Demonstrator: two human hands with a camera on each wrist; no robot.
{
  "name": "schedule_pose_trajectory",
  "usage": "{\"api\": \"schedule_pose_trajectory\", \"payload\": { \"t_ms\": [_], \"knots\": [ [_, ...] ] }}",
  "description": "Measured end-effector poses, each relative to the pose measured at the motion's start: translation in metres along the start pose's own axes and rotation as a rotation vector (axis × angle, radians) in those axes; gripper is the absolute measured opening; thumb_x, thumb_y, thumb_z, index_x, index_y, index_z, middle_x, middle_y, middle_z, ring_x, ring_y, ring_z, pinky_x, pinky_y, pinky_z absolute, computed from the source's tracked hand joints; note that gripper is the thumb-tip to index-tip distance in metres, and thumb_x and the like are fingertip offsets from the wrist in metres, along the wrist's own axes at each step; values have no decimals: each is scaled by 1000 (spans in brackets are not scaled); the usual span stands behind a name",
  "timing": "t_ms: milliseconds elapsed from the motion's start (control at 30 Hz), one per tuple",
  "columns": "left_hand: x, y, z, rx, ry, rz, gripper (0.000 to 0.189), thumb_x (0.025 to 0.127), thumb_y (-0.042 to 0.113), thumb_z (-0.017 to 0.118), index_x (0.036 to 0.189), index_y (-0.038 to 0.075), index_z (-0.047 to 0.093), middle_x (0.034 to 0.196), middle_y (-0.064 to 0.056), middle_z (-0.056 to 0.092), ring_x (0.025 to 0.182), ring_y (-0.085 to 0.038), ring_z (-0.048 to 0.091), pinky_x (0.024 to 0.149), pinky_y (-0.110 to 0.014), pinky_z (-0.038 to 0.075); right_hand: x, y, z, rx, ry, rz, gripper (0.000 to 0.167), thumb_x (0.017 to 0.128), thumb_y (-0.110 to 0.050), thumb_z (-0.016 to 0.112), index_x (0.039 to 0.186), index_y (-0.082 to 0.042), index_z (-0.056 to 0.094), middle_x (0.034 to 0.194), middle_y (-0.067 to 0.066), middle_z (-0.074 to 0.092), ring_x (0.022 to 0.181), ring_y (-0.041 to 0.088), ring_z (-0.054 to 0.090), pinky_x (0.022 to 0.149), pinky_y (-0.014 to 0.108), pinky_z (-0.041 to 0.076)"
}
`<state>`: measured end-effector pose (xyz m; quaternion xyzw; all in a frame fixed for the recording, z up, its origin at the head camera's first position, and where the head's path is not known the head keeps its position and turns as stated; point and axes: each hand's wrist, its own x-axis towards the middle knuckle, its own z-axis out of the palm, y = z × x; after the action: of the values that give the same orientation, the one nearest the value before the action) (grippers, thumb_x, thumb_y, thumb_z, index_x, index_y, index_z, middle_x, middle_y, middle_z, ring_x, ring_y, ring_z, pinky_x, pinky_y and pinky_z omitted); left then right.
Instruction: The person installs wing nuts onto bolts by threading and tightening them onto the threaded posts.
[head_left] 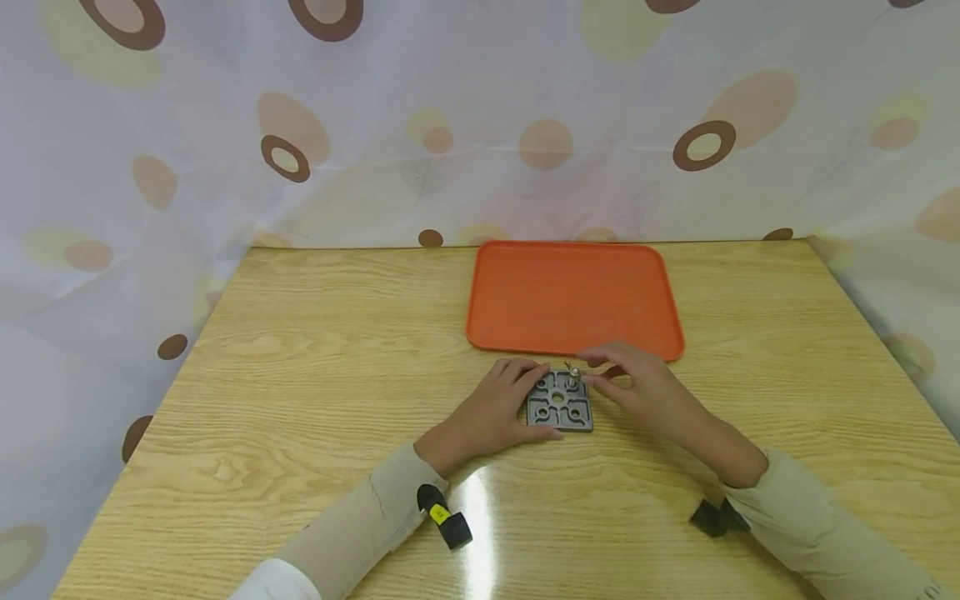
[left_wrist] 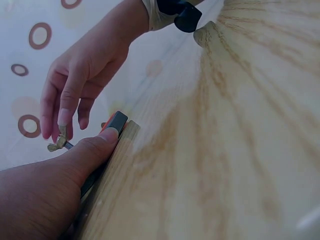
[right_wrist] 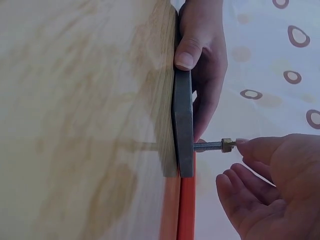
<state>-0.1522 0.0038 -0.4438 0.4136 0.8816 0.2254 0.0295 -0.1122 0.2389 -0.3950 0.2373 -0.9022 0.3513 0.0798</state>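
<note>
A square grey metal plate [head_left: 558, 416] with round holes and raised ribs lies on the table. My left hand [head_left: 491, 417] grips it from the left, thumb [left_wrist: 109, 135] along the near edge and fingers at the far left corner. From the plate's far right hole stands a threaded bolt [right_wrist: 207, 146], topped by a brass wing nut [right_wrist: 228, 145]. My right hand [head_left: 645, 387] is at the nut: the thumb tip [right_wrist: 242, 142] touches one wing, while the other fingers [right_wrist: 227, 187] stay loosely bent and apart from it.
Just behind the plate lies an orange tray [head_left: 573, 296], close to my right fingers. The wooden table [head_left: 337, 333] ends at a patterned cloth [head_left: 480, 192] at the back and sides. Dark straps with small black blocks [head_left: 453, 529] sit on both wrists.
</note>
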Motion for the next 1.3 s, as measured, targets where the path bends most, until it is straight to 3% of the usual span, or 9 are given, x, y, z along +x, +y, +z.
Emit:
{"api": "schedule_pose_trajectory", "payload": {
  "t_ms": [433,900,1300],
  "knots": [
    [-1,-2,1,7,13,14,95,75,75,50,146,14,31,138,1,35,122,-15,30,101,-31,30,4,-2,3,31,-40,-14,35,85,-8,68,118,-2,60,113,9,61,94,19,61,72,27,52],
    [1,-2,2,6,3,6,96,74,76,49,146,15,31,137,3,36,122,-13,29,102,-30,29,2,0,0,-32,-14,26,26,87,-15,66,111,-5,64,106,2,63,88,16,62,73,30,51],
    [0,-5,0,12,2,4,95,74,75,50,146,15,31,137,3,36,122,-13,30,102,-29,29,2,1,-1,-87,23,7,11,87,-11,65,98,-14,68,92,-7,65,82,11,63,68,30,51]
  ]
}}
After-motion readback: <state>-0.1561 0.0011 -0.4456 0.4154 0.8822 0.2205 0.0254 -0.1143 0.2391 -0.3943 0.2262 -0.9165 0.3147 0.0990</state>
